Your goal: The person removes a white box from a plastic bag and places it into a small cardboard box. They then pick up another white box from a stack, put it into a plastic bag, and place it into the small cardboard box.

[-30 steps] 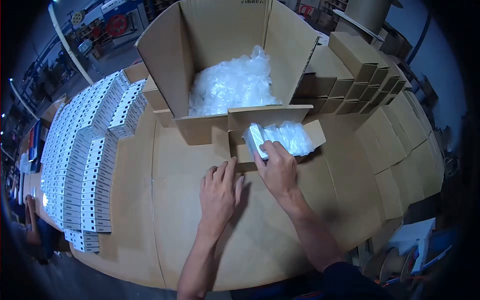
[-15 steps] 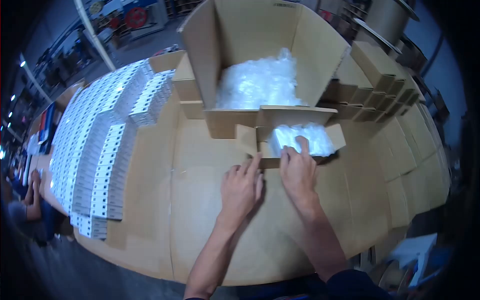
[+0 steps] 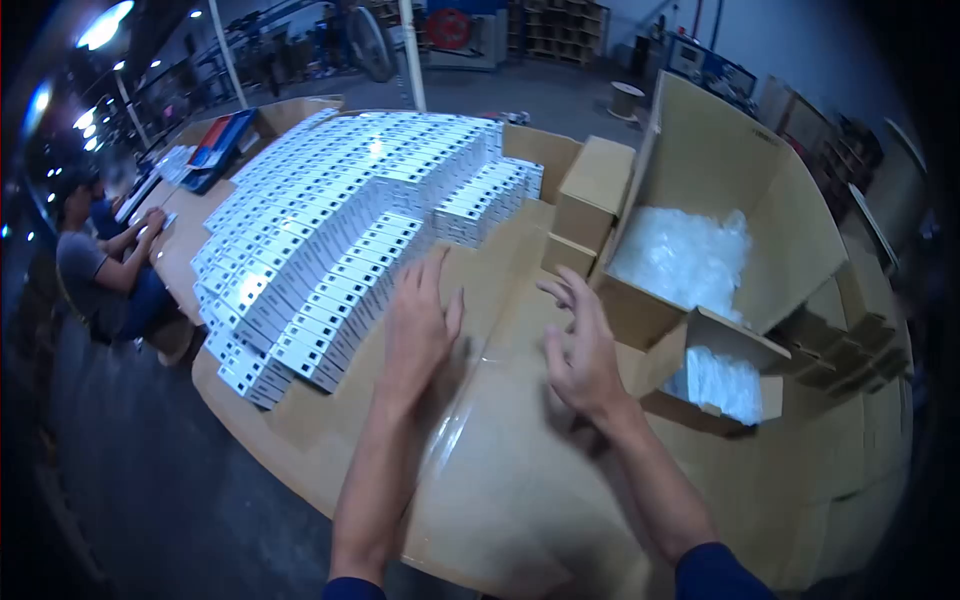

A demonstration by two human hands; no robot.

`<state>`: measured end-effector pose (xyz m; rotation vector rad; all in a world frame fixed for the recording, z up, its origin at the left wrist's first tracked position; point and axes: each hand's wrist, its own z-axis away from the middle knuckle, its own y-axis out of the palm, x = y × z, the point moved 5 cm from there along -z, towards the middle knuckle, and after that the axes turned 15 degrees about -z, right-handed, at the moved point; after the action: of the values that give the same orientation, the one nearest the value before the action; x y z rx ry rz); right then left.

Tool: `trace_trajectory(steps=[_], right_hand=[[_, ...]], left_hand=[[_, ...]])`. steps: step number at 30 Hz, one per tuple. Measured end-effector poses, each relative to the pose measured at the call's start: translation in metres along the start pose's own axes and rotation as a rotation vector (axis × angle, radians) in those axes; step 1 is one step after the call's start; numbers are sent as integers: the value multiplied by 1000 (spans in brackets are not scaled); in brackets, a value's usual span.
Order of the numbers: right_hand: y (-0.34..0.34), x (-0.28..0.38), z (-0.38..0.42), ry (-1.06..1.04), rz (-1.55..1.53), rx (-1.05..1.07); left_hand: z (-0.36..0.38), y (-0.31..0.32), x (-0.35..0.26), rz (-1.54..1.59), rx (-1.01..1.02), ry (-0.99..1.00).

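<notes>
My left hand (image 3: 418,318) is over the table beside the stacked small white boxes (image 3: 350,275), fingers apart and holding nothing. Fingers spread and empty, my right hand (image 3: 582,345) hovers over the cardboard-covered table (image 3: 500,440), left of the small open carton (image 3: 690,405). Clear bubble wrap (image 3: 722,383) fills that carton, its flaps standing up. Behind it a large open cardboard box (image 3: 720,170) holds a heap of clear plastic wrap (image 3: 682,255).
Closed brown cartons (image 3: 592,190) stand left of the large box, and more brown cartons (image 3: 850,325) are stacked at the right. A seated co-worker (image 3: 100,250) is at the far left, near a red and blue tray (image 3: 218,145).
The view has turned left. My right hand has come off the bubble wrap in the small carton, and both hands have moved left toward the white boxes, fingers open.
</notes>
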<state>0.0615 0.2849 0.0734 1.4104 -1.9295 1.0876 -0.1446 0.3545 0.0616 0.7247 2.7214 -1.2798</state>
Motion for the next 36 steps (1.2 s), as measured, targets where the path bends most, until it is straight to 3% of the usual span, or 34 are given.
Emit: trace_trajectory(steps=[2, 4, 10, 13, 17, 24, 27, 28, 31, 33, 35, 36], right_hand=[[40, -22, -55, -208, 99, 139], [75, -57, -113, -283, 121, 232], [132, -85, -216, -123, 347, 367], [141, -89, -225, -44, 431, 443], [144, -93, -227, -117, 476, 447], [141, -77, -226, 57, 425, 556], [135, -81, -220, -318, 406, 356], [126, -69, -213, -372, 336, 255], [91, -35, -162, 178, 1, 241], [78, -41, -127, 283, -456, 278], [49, 2, -85, 453, -839, 311], [33, 13, -68, 439, -885, 279]], left_hand=[[-35, 5, 30, -66, -79, 3], [-68, 11, 52, -91, -126, 19], [-112, 49, 97, -298, -102, 86], [-112, 55, 104, -361, -92, 100], [-108, 52, 108, -341, -172, 113], [-103, 42, 110, -400, -210, 127], [-92, 23, 102, -282, -230, 75], [-86, 8, 91, -228, -281, 71], [-62, -20, 59, -89, -308, 42], [-40, -29, 34, 101, -307, 69], [-16, -45, -12, 147, -318, 153], [-6, -51, -37, 159, -326, 228]])
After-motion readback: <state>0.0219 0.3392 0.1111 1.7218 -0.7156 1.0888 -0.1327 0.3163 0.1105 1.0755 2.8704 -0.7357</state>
